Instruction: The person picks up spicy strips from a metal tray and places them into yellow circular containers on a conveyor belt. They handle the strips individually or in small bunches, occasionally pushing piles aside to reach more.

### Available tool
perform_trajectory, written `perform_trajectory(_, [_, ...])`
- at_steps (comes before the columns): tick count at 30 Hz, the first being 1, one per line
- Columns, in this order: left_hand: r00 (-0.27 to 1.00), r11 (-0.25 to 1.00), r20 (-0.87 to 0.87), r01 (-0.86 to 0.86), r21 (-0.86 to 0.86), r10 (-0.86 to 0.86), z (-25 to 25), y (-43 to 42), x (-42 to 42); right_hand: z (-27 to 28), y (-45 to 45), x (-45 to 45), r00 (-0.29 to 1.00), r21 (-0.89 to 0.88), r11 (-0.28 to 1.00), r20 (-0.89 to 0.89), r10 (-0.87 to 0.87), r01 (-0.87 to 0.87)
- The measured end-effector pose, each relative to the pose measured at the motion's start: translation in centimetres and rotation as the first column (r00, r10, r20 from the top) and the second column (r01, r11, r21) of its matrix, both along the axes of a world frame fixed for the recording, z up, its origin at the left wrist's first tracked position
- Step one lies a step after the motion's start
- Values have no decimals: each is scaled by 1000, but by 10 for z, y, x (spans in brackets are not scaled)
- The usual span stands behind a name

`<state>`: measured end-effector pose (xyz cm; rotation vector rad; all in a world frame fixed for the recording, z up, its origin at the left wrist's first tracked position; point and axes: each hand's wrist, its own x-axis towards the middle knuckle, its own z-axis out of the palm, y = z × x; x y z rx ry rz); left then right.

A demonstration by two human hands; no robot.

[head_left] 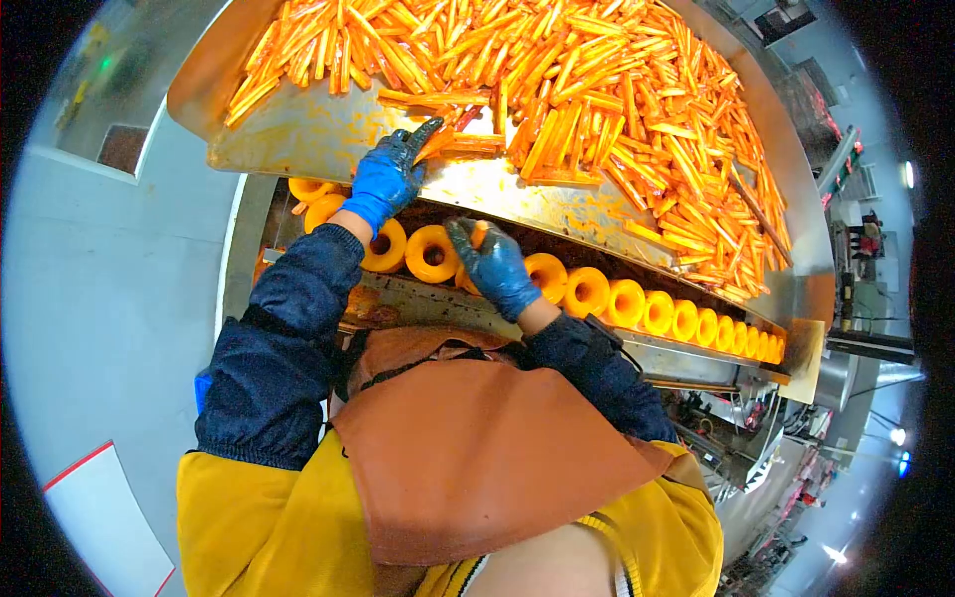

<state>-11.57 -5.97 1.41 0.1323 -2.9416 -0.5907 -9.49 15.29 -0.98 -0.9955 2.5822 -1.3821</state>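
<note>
My left hand (388, 177), in a blue glove darkened at the fingers, reaches over the near edge of a metal tray (298, 124). Its thumb and fingers are around an orange stick (435, 146) beside a few loose ones. My right hand (497, 269), in a similar wet glove, is closed around another orange stick whose end (479, 234) pokes out at the top. It hovers above a row of yellow, funnel-mouthed cups (431, 254) and hides part of that row. What the sticks are made of I cannot tell.
A large heap of glossy orange sticks (597, 90) covers much of the tray. A thin brown rod (761, 214) lies on its right side. The cup row runs rightward along a metal frame (676, 353). Machinery (736, 428) stands at the right.
</note>
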Motion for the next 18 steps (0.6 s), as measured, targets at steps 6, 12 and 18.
perform_trajectory(6, [999, 1000, -27, 16, -9, -16, -8, -2, 0, 23, 8, -15, 979, -100, 993, 201, -39, 60])
perform_trajectory(12, [994, 995, -108, 14, -95, -24, -8, -1, 0, -15, -40, 15, 796, -327, 936, 528, 298, -133])
perform_trajectory(18, [999, 999, -47, 23, -23, -24, -10, -2, 0, 44, 0, -29, 830, 168, 951, 543, 130, -259])
